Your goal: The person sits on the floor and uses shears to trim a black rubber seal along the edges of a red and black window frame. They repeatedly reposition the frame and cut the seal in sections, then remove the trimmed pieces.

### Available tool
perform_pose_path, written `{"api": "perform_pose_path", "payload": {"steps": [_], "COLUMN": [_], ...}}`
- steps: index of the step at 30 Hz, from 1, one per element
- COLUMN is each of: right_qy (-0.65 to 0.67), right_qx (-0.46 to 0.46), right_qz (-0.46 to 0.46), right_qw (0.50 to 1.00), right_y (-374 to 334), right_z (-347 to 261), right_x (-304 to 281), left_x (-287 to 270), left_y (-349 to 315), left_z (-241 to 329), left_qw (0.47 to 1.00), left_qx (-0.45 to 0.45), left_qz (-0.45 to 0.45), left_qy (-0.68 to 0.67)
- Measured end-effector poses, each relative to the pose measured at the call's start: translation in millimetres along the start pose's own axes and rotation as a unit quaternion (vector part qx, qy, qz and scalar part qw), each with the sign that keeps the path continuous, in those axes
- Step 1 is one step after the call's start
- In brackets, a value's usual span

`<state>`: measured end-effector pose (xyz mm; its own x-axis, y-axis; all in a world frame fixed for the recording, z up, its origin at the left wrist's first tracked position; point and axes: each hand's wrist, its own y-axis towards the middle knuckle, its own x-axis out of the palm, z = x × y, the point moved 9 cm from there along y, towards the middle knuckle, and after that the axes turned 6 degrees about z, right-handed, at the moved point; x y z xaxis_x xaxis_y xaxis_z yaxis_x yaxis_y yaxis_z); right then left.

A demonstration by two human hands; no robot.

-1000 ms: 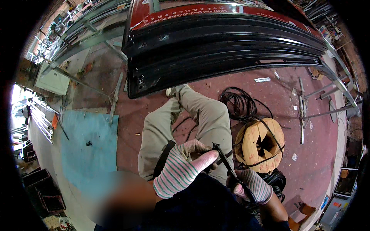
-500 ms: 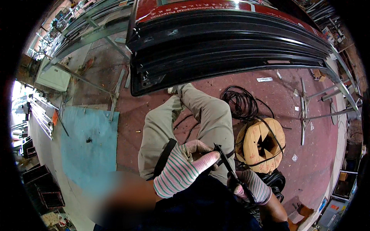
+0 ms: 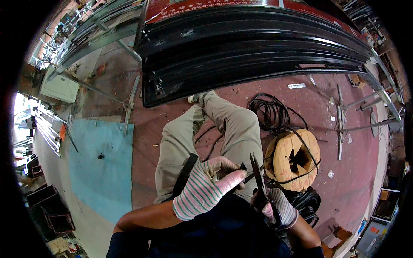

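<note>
Head camera view: the left hand [image 3: 208, 189], in a pale pink knitted glove with green stripes, pinches a narrow, flat, black flexible strip [image 3: 185, 174], thumb and fingers together and clamped on it over the lap. One length of the strip slants down past the wrist side of this glove, and a short end pokes out beyond the thumb tip. The right hand [image 3: 282, 207], in a similar striped knitted glove, has its fingers closed round the handles of a pair of dark metal scissors [image 3: 259, 176], whose blades point up and away from the body, just beside the strip's short end; whether they touch it I cannot tell. Below both hands are khaki cloth trousers [image 3: 234, 124]. To the right, on the dark red floor [image 3: 344, 185], sits a thick ring-shaped roll in tan wrapping [image 3: 282, 161], with a loose coil of thin black cable [image 3: 269, 114] just beyond it. A long, ridged, glossy black panel [image 3: 241, 47] spans the far side, and a light blue flat rectangular sheet [image 3: 101, 172] lies to the left
</note>
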<state>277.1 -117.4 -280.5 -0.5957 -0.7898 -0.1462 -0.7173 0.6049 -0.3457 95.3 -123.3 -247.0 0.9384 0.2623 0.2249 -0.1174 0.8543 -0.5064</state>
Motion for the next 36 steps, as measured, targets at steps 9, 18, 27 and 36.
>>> {"api": "perform_pose_path", "payload": {"steps": [9, 18, 27, 36], "right_qy": [-0.005, -0.020, -0.057, -0.074], "right_qx": [0.003, -0.005, 0.008, 0.018], "right_qz": [-0.005, -0.024, -0.003, -0.001], "right_qw": [1.000, 0.999, 0.998, 0.997], "right_y": [-4, -2, 1, 2], "right_z": [4, -7, -7, 15], "right_x": [4, 2, 5, 13], "left_x": [3, 3, 2, 1], "left_y": [-1, -1, 1, 1], "left_z": [-3, -1, -2, -4], "left_qw": [1.000, 1.000, 1.000, 1.000], "left_qx": [-0.016, -0.015, -0.019, -0.011], "left_qz": [0.001, -0.002, -0.006, -0.002], "left_qy": [-0.019, 0.014, 0.000, 0.003]}}
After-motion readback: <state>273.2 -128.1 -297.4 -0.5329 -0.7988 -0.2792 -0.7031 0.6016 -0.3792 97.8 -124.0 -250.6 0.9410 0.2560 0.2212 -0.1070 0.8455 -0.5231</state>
